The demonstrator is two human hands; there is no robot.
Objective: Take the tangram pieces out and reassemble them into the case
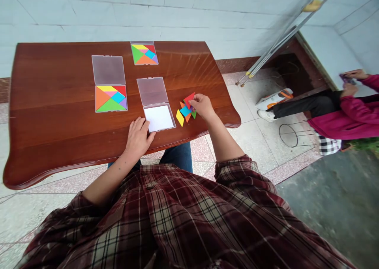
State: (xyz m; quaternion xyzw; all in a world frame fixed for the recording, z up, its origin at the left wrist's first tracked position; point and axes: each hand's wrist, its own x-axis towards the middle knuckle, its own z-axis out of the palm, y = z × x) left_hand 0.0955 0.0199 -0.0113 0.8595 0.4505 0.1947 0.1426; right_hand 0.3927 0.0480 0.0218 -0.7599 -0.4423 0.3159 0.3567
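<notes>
My right hand (202,106) pinches a red triangle (189,99) over a loose pile of coloured pieces, among them a blue piece (185,111), orange, green and purple ones. A yellow parallelogram (180,118) lies at the pile's left edge. Just left of the pile is an open clear case (152,91) with a white base (160,118) that holds no coloured pieces. My left hand (137,138) rests with spread fingers on the table at the base's lower left corner, its thumb by the case edge.
Two open cases filled with coloured shapes, one at the left (111,98) and one at the back (144,54), lie on the brown table (53,103). Crutches (272,40) lean at the right. A seated person in a magenta top (352,117) is at far right.
</notes>
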